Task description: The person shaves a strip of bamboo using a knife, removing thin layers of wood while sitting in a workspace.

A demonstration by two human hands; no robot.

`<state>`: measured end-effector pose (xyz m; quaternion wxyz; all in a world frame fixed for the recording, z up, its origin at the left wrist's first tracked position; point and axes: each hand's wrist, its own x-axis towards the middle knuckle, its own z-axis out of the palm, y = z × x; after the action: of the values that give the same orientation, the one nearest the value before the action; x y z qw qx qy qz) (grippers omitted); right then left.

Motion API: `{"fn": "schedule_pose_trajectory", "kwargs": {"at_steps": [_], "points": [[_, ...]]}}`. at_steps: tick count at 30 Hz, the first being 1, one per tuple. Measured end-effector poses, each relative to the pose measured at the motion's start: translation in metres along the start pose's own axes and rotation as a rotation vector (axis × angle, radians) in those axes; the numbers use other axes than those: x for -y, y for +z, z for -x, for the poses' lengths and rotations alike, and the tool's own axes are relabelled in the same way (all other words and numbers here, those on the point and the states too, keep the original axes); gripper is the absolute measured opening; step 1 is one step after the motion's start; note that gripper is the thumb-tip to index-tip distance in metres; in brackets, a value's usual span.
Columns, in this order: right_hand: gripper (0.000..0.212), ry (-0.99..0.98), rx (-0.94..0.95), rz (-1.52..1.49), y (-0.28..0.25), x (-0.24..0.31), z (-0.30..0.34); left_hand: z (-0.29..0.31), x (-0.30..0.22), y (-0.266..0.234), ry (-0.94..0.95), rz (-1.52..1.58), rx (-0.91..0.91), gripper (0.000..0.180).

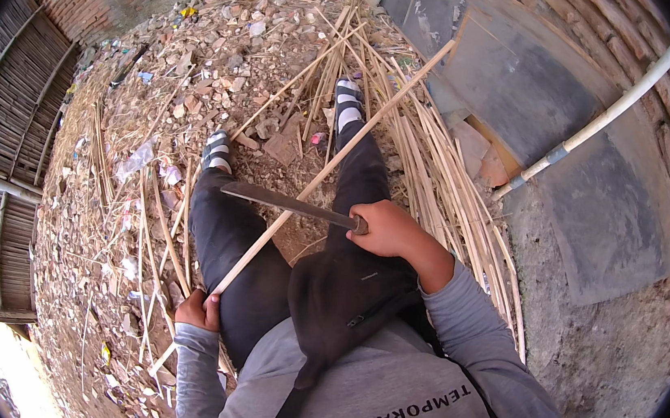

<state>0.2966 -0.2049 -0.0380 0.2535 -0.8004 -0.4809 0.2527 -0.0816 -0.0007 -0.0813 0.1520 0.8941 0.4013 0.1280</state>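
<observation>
Head view: from where I stood, the rubble ground [225, 87] spread widest, edged by a slatted wall [14, 118] on the left and dark sheets [512, 81] on the right. There was more room beyond the left sleeve; on the right, a pile of pale strips [436, 175] ran close beside the elbow, and a pale pole [597, 127] stood out past it. The legs were spread, which seemed to leave a gap for working between them. One long strip [359, 139] slanted from the left thigh [250, 314] up across the right leg, its far end out over the pile; the thigh probably steadied it. A broad blade [271, 199] lay crosswise over its middle, tip toward the left shin. The right hand [390, 229] was closed around the handle, thumb side inward, and the left hand [200, 311] was curled tight on the strip's near part, apparently keeping it from slipping.
</observation>
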Motion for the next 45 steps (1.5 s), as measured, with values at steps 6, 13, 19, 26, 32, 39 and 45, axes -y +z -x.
{"fn": "schedule_pose_trajectory", "kwargs": {"at_steps": [6,13,19,26,32,39,45], "points": [[0.031,0.029,-0.138,-0.046,-0.024,0.005,-0.008,0.002,0.004,0.003,-0.003,0.008,0.006,0.057],[0.027,-0.003,-0.080,-0.008,-0.013,0.004,-0.003,-0.001,-0.008,-0.003,-0.016,0.006,-0.009,0.058],[0.028,-0.018,-0.016,0.046,-0.028,0.009,0.000,0.000,-0.006,-0.006,-0.023,0.014,0.033,0.049],[0.030,0.088,-0.253,-0.065,-0.034,0.002,-0.005,0.002,-0.004,-0.001,-0.070,-0.001,0.008,0.052],[0.025,-0.050,-0.012,0.067,0.003,0.008,-0.001,0.001,-0.012,-0.012,-0.042,-0.059,0.006,0.049],[0.031,0.066,-0.298,-0.069,-0.028,0.003,-0.008,0.004,-0.001,0.000,-0.073,0.034,-0.017,0.047],[0.035,0.120,-0.185,-0.091,-0.021,0.007,-0.004,0.003,-0.006,-0.002,-0.050,0.003,-0.013,0.048]]}}
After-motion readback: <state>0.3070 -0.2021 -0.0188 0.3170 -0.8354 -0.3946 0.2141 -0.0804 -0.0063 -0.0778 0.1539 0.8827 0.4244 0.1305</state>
